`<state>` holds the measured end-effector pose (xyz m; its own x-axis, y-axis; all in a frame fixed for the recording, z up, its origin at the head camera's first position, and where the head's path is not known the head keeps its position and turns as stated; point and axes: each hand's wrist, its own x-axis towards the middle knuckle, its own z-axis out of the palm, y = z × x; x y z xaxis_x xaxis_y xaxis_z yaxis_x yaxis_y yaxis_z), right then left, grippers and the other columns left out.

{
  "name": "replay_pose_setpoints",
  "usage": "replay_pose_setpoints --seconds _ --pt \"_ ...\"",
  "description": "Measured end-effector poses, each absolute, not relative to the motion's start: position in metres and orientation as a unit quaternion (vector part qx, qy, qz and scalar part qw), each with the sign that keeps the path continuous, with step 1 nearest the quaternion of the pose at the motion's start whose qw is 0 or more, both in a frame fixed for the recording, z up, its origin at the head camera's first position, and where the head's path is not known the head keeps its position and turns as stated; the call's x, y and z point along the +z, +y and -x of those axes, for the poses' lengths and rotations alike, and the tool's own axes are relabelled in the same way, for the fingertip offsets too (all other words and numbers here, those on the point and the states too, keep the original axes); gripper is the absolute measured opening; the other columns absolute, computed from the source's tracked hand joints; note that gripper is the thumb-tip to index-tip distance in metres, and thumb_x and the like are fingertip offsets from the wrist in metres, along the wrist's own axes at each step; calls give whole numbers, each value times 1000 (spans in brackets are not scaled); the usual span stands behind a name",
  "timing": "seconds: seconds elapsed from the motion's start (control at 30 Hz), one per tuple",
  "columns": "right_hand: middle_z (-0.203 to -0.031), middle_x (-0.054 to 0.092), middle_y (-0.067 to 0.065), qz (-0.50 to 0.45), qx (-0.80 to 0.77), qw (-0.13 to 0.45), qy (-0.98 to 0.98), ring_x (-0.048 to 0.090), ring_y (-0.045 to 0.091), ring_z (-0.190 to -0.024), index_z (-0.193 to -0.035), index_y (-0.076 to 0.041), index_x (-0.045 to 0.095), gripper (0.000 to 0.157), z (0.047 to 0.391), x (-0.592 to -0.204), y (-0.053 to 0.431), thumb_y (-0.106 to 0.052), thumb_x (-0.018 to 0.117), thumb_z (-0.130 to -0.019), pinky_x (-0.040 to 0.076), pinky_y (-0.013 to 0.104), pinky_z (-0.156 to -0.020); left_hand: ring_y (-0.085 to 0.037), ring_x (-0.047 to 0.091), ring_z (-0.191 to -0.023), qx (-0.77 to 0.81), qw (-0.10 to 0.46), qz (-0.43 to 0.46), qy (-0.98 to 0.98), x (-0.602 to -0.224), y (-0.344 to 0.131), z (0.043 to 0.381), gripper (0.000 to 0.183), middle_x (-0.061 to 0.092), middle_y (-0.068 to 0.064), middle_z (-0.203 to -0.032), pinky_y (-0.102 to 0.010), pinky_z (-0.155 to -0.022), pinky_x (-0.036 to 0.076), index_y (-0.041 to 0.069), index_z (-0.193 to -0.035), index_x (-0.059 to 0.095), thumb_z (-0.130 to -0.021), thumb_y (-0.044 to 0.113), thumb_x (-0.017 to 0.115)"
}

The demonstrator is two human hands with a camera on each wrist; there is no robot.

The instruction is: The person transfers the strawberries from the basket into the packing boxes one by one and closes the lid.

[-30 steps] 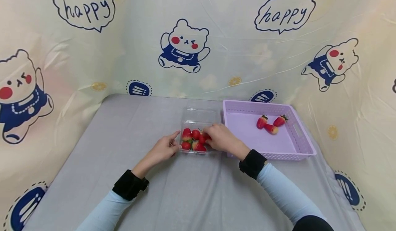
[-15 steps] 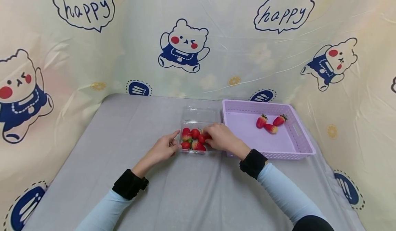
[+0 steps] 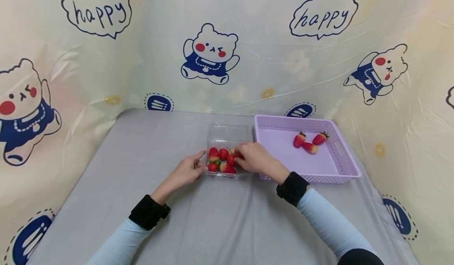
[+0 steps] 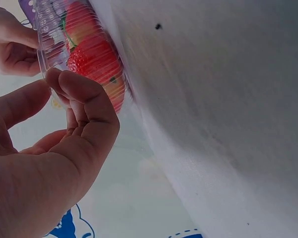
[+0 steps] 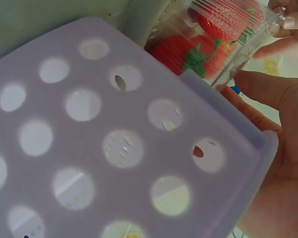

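A clear plastic clamshell box (image 3: pixel 224 174) stands on the grey cloth, its lid (image 3: pixel 229 131) tipped back. Several red strawberries (image 3: pixel 227 168) lie inside it. My left hand (image 3: pixel 186 169) pinches the box's left rim between thumb and index finger, seen close in the left wrist view. From the right, my right hand (image 3: pixel 257 157) reaches over the rim with curled fingers around a strawberry (image 3: pixel 231 159) inside the box. In the right wrist view, the thumb of the right hand (image 5: pixel 268 129) shows right at the rim, while the other fingers are partly hidden behind the basket wall.
Directly right of the box stands a lilac plastic basket (image 3: pixel 280 177) with holes in its walls, and my right wrist passes over its near left corner. Three strawberries (image 3: pixel 310 148) lie in its right half. A printed curtain (image 3: pixel 255 60) hangs behind the table (image 3: pixel 156 139).
Both hands keep almost the same places. The right fingers shift very slightly at the strawberries, and the strawberry beside them shows a little further left.
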<state>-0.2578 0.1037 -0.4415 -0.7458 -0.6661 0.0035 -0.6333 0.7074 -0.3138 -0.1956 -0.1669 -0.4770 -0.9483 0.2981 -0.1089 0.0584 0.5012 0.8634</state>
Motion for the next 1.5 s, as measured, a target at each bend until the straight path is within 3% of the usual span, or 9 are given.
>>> replay_pose_setpoints --seconds 0.3,0.8,1.07,1.5 --pt "-85 68 -3 338 -166 62 924 60 13 -73 -102 -12 76 8 258 -434 107 -18 76 -98 54 29 -72 -20 51 -63 483 124 -100 861 -476 -167 196 67 58 -5 -75 -30 -60 45 -4 -161 36 -101 6 65" --pt "-91 70 1 327 -162 54 930 61 17 -77 -113 -7 78 18 257 -412 115 -17 74 -99 54 30 -72 -19 51 -63 489 124 -105 857 -478 -167 195 67 59 -5 -76 -30 -60 45 -4 -161 36 -101 5 63" --pt "-87 68 1 335 -158 31 928 59 17 -74 -108 -8 77 13 261 -403 122 -17 75 -98 53 31 -69 -19 50 -63 488 126 -100 858 -477 -167 196 67 58 -5 -77 -30 -60 44 -4 -161 36 -101 6 64" --pt "-89 70 4 304 -162 29 938 61 20 -76 -110 -5 77 19 272 -398 144 -20 77 -97 55 32 -71 -17 50 -64 493 115 -116 855 -477 -167 196 66 58 -4 -75 -30 -60 43 -9 -159 36 -101 4 64"
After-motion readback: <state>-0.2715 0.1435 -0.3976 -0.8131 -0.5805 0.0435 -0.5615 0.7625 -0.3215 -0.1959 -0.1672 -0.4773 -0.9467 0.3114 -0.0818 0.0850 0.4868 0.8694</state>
